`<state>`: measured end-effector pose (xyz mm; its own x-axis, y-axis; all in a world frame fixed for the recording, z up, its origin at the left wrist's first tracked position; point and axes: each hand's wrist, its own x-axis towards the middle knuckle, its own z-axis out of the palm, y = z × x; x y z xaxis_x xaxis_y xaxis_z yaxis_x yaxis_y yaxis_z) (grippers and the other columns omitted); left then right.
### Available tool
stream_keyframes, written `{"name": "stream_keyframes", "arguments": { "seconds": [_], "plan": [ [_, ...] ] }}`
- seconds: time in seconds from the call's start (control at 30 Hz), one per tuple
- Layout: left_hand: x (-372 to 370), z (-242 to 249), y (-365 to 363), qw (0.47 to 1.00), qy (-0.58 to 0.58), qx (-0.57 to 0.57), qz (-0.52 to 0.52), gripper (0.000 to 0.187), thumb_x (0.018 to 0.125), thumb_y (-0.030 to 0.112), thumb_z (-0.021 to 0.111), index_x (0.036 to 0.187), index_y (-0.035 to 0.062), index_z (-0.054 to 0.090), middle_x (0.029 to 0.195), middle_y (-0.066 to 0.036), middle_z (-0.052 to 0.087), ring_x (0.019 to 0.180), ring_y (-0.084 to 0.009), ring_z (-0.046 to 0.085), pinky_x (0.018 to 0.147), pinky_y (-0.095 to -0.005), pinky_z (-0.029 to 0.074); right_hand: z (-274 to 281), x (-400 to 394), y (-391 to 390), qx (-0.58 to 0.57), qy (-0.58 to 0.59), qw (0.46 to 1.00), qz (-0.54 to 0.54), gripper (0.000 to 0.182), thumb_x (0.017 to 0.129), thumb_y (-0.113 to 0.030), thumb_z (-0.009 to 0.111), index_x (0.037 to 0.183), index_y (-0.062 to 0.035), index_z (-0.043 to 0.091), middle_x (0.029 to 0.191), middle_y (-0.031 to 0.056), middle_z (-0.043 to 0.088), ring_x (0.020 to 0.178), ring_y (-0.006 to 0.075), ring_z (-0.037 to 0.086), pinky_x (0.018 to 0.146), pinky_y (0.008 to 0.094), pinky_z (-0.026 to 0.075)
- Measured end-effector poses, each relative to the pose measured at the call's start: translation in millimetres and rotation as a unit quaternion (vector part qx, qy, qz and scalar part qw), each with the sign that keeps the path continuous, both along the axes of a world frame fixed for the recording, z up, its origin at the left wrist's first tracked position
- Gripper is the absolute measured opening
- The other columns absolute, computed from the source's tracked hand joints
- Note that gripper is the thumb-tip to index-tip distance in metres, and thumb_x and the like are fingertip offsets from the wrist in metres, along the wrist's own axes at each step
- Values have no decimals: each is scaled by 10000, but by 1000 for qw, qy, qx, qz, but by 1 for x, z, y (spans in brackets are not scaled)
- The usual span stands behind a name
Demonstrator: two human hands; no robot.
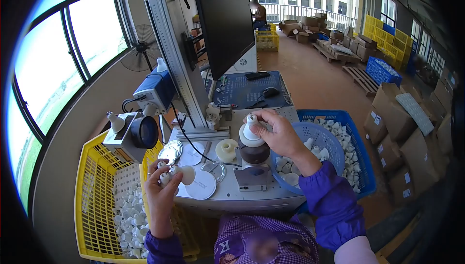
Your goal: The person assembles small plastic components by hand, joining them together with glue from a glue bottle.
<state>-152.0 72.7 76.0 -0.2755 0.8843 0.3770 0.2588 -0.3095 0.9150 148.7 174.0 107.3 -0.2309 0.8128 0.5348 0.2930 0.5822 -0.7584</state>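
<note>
1 white part: upright on the round mount, narrow end up, long axis near vertical.
Right hand: thumb and fingers pinched around that part's upper end, probably steadying it.
Left hand: fingers curled around several white parts, likely bunched to free the right; 1 flares rightward.

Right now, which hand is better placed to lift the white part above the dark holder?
Likely the right hand: it grasps that white part, while the left hand holds other white parts.
</note>
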Motion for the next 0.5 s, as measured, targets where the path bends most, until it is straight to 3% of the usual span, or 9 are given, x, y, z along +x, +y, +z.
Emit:
{"name": "stream_keyframes", "arguments": {
  "seconds": [0.1,0.2,0.33,0.4,0.43,0.5],
  "plan": [
    [-22,-18,-8,998,-42,-27,35,270,736,48,746,942,-70,617,1212,-121,492,1105,-203,493,891,-283,424,0,1,2,-78,55,994,59,348,870,-200,643,1137,14,579,1042,139,617,967,211,589,862,316,455],
    [-33,-28,-20,995,-80,-20,62,236,763,34,724,943,-69,610,1208,-93,494,1081,-178,505,896,-270,425,-1,-2,-2,-94,100,987,78,353,877,-212,641,1136,18,576,1014,121,627,929,173,597,831,298,465],
    [-69,-53,-33,989,-100,-32,107,192,784,25,706,940,-47,622,1154,-59,503,1029,-146,519,866,-257,437,-13,-9,-4,-75,127,988,34,341,879,-220,640,1121,14,581,1015,110,626,930,161,589,830,294,462],
    [-86,-64,-40,986,-95,-32,136,179,792,30,700,946,-31,631,1113,-49,511,996,-133,527,830,-258,452,-8,-12,-10,-65,119,991,17,278,902,-208,609,1099,-14,590,1018,51,646,936,111,574,848,269,452],
    [-94,-69,-45,986,-93,-31,136,179,792,30,700,946,-31,631,1113,-49,511,996,-133,527,830,-258,452,-9,-13,-10,-64,121,990,17,278,902,-208,609,1099,-14,590,1018,51,646,936,111,574,848,269,452],
    [-108,-79,-53,975,-117,-56,179,176,798,35,697,951,-23,634,1089,-45,519,966,-128,541,821,-250,453,-13,-15,-10,-53,114,992,-20,317,874,-230,645,1094,-8,595,1051,127,614,947,187,594,846,301,457]
  ]
}}
